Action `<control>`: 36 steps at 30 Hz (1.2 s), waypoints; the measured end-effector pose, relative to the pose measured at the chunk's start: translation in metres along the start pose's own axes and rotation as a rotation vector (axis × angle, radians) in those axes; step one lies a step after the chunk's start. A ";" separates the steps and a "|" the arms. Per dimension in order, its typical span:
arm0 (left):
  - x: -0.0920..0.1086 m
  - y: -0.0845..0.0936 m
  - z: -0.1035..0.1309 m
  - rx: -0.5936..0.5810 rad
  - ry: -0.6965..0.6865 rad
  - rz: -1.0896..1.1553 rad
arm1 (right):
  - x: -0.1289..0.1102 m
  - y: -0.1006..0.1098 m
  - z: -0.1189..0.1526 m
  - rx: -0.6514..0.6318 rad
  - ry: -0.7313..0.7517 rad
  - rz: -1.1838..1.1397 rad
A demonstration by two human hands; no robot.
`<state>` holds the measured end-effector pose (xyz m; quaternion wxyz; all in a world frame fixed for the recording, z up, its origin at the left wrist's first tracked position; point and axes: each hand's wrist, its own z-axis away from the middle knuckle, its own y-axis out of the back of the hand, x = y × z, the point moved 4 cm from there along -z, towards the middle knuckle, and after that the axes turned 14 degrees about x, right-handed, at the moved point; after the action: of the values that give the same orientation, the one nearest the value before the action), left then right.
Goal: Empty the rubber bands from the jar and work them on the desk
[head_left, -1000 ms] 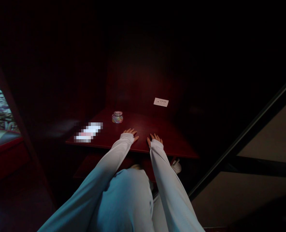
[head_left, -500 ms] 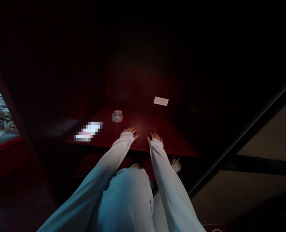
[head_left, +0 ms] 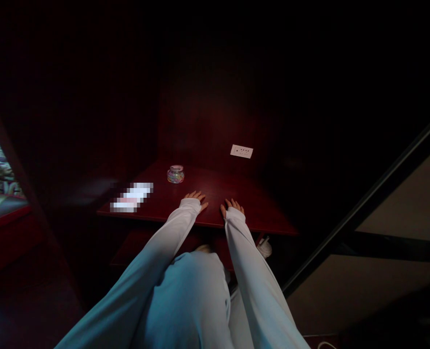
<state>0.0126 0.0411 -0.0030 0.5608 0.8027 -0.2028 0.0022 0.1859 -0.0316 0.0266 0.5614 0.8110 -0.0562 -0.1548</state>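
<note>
Both of my hands rest on a dark red wooden desk top (head_left: 215, 182) near its front edge. My left hand (head_left: 196, 198) lies flat with its fingers stretched out and holds nothing. To its right, my right hand (head_left: 233, 207) also lies flat, fingers spread, with nothing in it. Long pale sleeves cover both wrists. Beyond my left hand, toward the back left, stands a small clear glass jar (head_left: 176, 174) with colourful small contents that I cannot make out. A blurred-out white flat thing (head_left: 132, 198) lies at the desk's left end.
A white wall socket (head_left: 241, 151) is set in the dark back panel above the desk. Below the desk top runs a lower shelf (head_left: 135, 247). A white rounded object (head_left: 265, 247) sits under the right side. A dark frame edge (head_left: 316, 257) slants along the right.
</note>
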 end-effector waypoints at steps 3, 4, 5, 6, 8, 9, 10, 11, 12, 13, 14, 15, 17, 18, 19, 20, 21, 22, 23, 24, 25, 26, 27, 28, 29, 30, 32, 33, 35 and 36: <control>0.000 0.001 0.000 0.003 -0.001 0.014 | 0.000 0.001 0.000 0.003 -0.003 -0.004; 0.000 0.001 0.000 0.001 0.002 0.023 | 0.000 0.001 0.000 0.004 -0.002 -0.007; 0.000 0.001 0.000 -0.003 0.007 0.032 | 0.000 0.000 0.000 0.005 -0.001 -0.009; 0.000 0.001 0.000 -0.006 0.010 0.040 | 0.000 0.000 0.000 0.006 0.001 -0.010; 0.000 0.001 0.000 -0.004 0.009 0.047 | 0.001 -0.001 -0.001 0.011 0.007 -0.010; 0.000 0.001 0.000 0.000 0.006 0.046 | 0.001 -0.001 -0.001 0.016 0.011 -0.009; 0.000 0.001 0.000 0.006 0.001 0.043 | 0.001 -0.002 -0.001 0.020 0.014 -0.009; 0.000 0.001 0.000 0.010 -0.003 0.039 | 0.001 -0.002 -0.001 0.022 0.015 -0.009; 0.000 0.002 0.000 0.012 -0.006 0.034 | 0.001 -0.002 -0.001 0.022 0.014 -0.011; 0.000 0.002 0.001 0.013 -0.007 0.029 | 0.002 -0.002 -0.001 0.019 0.012 -0.013; 0.001 0.003 0.001 0.012 -0.006 0.023 | 0.002 -0.002 -0.001 0.016 0.009 -0.016; 0.001 0.003 0.001 0.010 -0.005 0.017 | 0.001 -0.002 -0.001 0.014 0.008 -0.020; 0.001 0.004 0.002 0.001 -0.005 0.010 | 0.001 0.000 0.000 0.017 0.008 -0.024; 0.001 0.005 0.002 -0.003 -0.005 0.008 | 0.001 0.001 0.001 0.017 0.009 -0.023; 0.002 0.005 0.002 -0.006 -0.006 0.008 | 0.000 0.001 0.001 0.015 0.008 -0.019; 0.002 0.005 0.002 -0.006 -0.007 0.009 | 0.000 0.002 0.001 0.011 0.008 -0.013; 0.001 0.005 0.002 -0.005 -0.007 0.009 | 0.000 0.002 0.001 0.007 0.007 -0.007; 0.001 0.005 0.002 -0.001 -0.006 0.010 | -0.001 0.002 0.001 0.003 0.007 -0.002; 0.001 0.005 0.001 0.003 -0.006 0.011 | -0.001 0.002 0.001 0.002 0.005 0.000; 0.001 0.004 0.001 0.007 -0.007 0.013 | -0.001 0.002 0.001 0.003 0.005 0.000; 0.001 0.004 0.001 0.010 -0.008 0.015 | -0.001 0.002 0.001 0.005 0.004 -0.002; 0.001 0.003 0.001 0.011 -0.008 0.018 | 0.000 0.001 0.000 0.008 0.004 -0.003; 0.000 0.003 0.001 0.012 -0.008 0.020 | 0.000 0.001 0.000 0.009 0.004 -0.005; 0.000 0.003 0.001 0.012 -0.007 0.023 | 0.000 0.000 0.000 0.009 0.005 -0.008; 0.000 0.003 0.001 0.012 -0.006 0.025 | 0.000 0.000 0.000 0.008 0.006 -0.013; 0.000 0.004 0.001 0.010 -0.004 0.024 | 0.000 0.000 0.000 0.007 0.006 -0.018; 0.001 0.005 0.002 0.004 0.000 0.022 | 0.000 0.001 0.000 0.004 0.002 -0.031; 0.001 0.006 0.003 -0.001 0.002 0.021 | -0.001 0.001 0.000 0.002 -0.001 -0.036; 0.002 0.007 0.003 -0.010 0.005 0.018 | -0.001 0.003 0.001 -0.006 -0.009 -0.039; 0.002 0.007 0.003 -0.013 0.005 0.016 | -0.001 0.004 0.001 -0.011 -0.011 -0.037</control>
<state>0.0111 0.0356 0.0026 0.5665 0.7974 -0.2078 0.0076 0.1845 -0.0336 0.0299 0.5625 0.8080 -0.0433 -0.1697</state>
